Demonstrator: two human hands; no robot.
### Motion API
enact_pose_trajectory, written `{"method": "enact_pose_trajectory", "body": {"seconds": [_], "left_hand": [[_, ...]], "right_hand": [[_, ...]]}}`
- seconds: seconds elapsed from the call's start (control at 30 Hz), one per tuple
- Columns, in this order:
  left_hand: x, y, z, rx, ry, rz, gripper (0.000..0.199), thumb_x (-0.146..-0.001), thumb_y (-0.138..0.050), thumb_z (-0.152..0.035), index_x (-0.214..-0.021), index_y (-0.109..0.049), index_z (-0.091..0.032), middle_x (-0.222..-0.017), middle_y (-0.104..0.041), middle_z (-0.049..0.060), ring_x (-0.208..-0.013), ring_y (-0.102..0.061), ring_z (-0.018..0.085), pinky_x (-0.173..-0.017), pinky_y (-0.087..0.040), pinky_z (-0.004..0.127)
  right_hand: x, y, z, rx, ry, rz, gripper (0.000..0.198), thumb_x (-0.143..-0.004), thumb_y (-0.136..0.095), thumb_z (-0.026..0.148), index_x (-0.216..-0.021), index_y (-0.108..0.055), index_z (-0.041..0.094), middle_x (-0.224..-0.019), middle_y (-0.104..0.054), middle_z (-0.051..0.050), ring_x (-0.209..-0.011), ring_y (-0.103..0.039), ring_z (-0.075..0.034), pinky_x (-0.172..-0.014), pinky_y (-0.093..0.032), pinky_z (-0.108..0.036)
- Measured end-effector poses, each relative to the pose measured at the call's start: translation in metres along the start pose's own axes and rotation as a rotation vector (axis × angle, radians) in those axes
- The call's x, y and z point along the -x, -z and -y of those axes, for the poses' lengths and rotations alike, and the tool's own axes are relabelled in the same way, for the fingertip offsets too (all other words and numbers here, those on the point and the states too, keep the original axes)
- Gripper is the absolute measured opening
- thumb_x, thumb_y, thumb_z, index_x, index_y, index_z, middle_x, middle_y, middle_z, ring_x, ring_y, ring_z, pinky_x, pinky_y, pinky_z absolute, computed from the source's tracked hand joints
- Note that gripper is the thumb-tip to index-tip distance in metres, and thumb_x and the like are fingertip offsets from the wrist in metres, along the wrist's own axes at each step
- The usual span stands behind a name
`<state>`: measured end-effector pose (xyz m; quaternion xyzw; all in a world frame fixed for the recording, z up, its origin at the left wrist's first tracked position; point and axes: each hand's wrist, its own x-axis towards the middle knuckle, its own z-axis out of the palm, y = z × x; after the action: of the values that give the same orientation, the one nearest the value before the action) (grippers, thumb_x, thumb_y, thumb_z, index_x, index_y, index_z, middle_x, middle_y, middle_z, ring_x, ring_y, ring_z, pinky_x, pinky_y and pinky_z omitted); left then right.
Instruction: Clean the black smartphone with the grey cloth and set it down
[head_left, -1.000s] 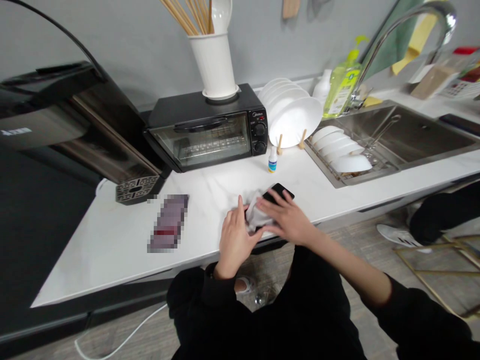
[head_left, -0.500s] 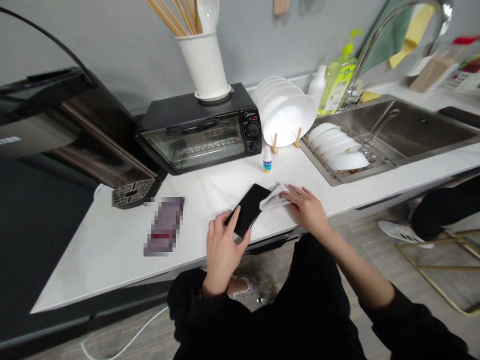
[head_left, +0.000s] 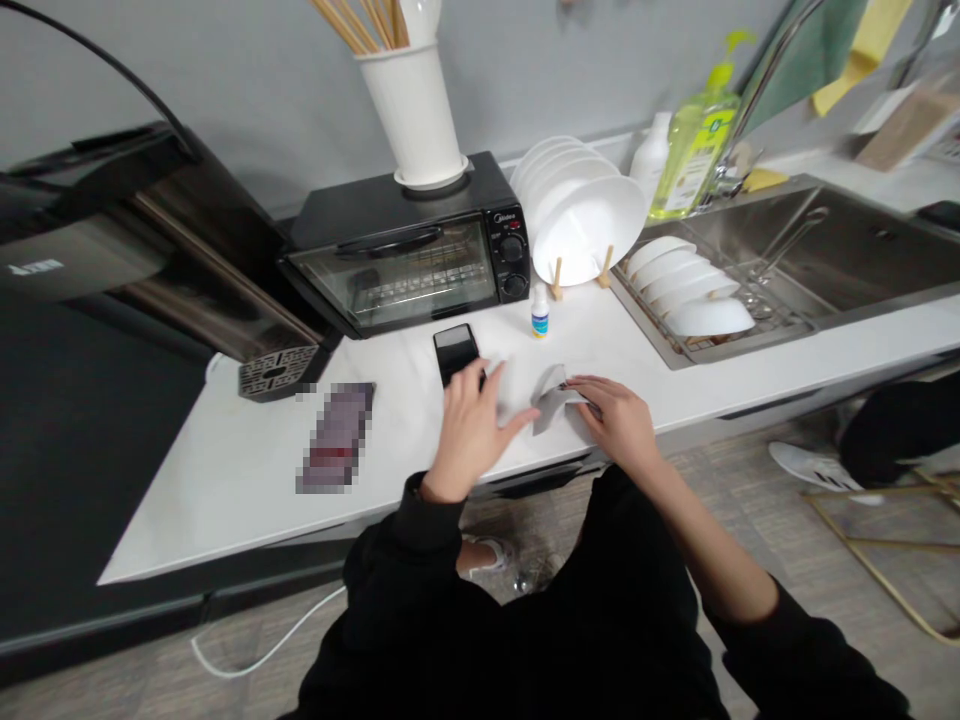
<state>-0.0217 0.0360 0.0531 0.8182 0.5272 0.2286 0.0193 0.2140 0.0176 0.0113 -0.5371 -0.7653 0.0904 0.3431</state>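
White tabletop (head_left: pixel 225 480) ran left to right, dark appliance (head_left: pixel 112 250) at its left end. Sink (head_left: pixel 825 260) sat at the right, with a rack of bowls (head_left: pixel 694 300) in its near-left part. Black toaster oven (head_left: pixel 409 250) stood at the back, a white utensil holder (head_left: pixel 412 110) on top of it. Stacked plates (head_left: pixel 585 215) leaned on a wooden stand just right of the oven. Green soap bottle (head_left: pixel 694 140) stood behind the sink edge, beside a white bottle (head_left: pixel 651 160). A blurred flat item (head_left: pixel 336 438) lay on the tabletop left of the hands. Left hand (head_left: pixel 472 430) lay over the tabletop, fingers loosely spread, tips touching the near end of a black phone (head_left: pixel 455 350); grip not closed around it. The phone lay flat just in front of the oven, screen up. Right hand (head_left: pixel 619 420) was near the front edge, fingers pressed together pinching a white cloth (head_left: pixel 553 400), which was bunched and partly lifted off the tabletop. Cloth sat between the two hands, apart from the phone. Small dropper bottle (head_left: pixel 539 312) stood upright between the oven and the plate stand, behind the cloth. Another person's leg and shoe (head_left: pixel 806 465) showed at the right on the floor.
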Motion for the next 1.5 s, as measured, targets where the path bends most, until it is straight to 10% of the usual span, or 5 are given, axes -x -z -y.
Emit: {"method": "enact_pose_trajectory", "body": {"seconds": [0.17, 0.57, 1.03, 1.3, 1.5], "left_hand": [[0.044, 0.002, -0.015, 0.237, 0.019, -0.003, 0.021, -0.099, -0.063, -0.020, -0.118, -0.072, -0.023, -0.110, -0.076, 0.006, -0.105, -0.069, 0.025, -0.096, -0.056, 0.039], [0.043, 0.027, 0.018, 0.393, 0.250, 0.030, 0.040, -0.083, -0.062, -0.002, -0.113, -0.075, -0.025, -0.102, -0.080, 0.001, -0.087, -0.074, 0.021, -0.082, -0.055, 0.030], [-0.010, 0.069, 0.045, 0.607, 0.035, -0.144, 0.015, -0.093, -0.069, -0.021, -0.102, -0.082, -0.020, -0.101, -0.081, 0.003, -0.094, -0.074, 0.018, -0.086, -0.058, 0.029], [0.080, 0.060, 0.037, 0.392, -0.050, 0.088, 0.024, -0.099, -0.062, -0.016, -0.110, -0.080, -0.026, -0.111, -0.080, 0.003, -0.097, -0.075, 0.020, -0.086, -0.061, 0.035], [0.100, 0.033, 0.037, 0.334, 0.146, 0.009, 0.010, -0.093, -0.072, -0.016, -0.093, -0.079, -0.024, -0.087, -0.077, 0.002, -0.088, -0.069, 0.023, -0.084, -0.055, 0.038]], "right_hand": [[0.001, -0.011, 0.041, -0.093, 0.017, 0.082, 0.024, -0.102, -0.053, 0.034, -0.100, -0.075, 0.023, -0.096, -0.079, -0.008, -0.088, -0.075, -0.026, -0.079, -0.058, -0.037], [-0.032, -0.016, 0.057, -0.381, -0.055, 0.132, 0.027, -0.104, -0.053, 0.039, -0.087, -0.066, 0.022, -0.073, -0.066, 0.001, -0.062, -0.057, -0.015, -0.060, -0.042, -0.027], [-0.071, 0.003, 0.052, -0.515, 0.041, -0.160, 0.023, -0.101, -0.065, 0.041, -0.109, -0.081, 0.027, -0.111, -0.080, -0.005, -0.104, -0.075, -0.022, -0.097, -0.060, -0.042], [0.007, 0.006, 0.037, -0.405, 0.250, 0.204, 0.024, -0.105, -0.060, 0.033, -0.120, -0.078, 0.032, -0.111, -0.082, -0.001, -0.106, -0.075, -0.022, -0.105, -0.058, -0.049], [0.020, -0.011, 0.039, -0.359, 0.116, 0.169, 0.023, -0.105, -0.058, 0.033, -0.119, -0.077, 0.030, -0.107, -0.081, -0.002, -0.103, -0.074, -0.022, -0.102, -0.057, -0.046]]}}
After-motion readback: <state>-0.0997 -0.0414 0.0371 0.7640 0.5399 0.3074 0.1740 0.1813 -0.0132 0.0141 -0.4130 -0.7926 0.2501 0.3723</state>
